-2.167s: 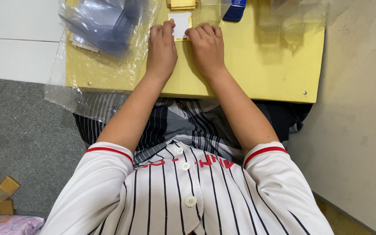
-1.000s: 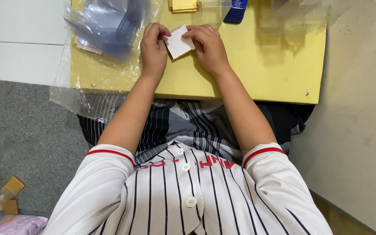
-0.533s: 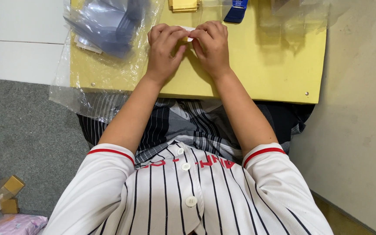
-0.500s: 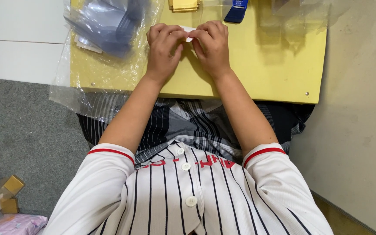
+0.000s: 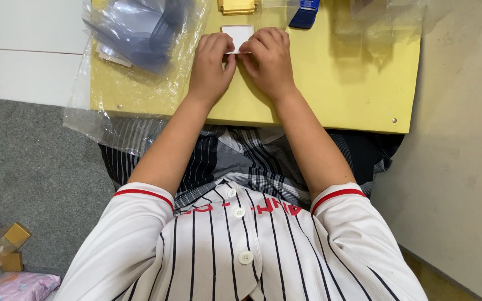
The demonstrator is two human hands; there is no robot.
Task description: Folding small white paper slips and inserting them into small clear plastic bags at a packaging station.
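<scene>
A small white card is held at its near edge on the yellow board, which serves as the work surface across the person's lap. The left hand and the right hand are set side by side just nearer than the card, with the fingertips of both pinched together on that near edge, apparently so that it is kept flat and square while being pressed; whether a second layer lies under the card cannot be told. Just beyond the card, at the far edge of the board, a stack of gold-coloured pieces is seen, and to the right of the card a blue stapler-like tool is kept within easy reach. To the left of the card, a clear plastic bag of greyish film sheets is laid partly over the board's edge. Farther right of the card, crumpled clear plastic lies on the board.
</scene>
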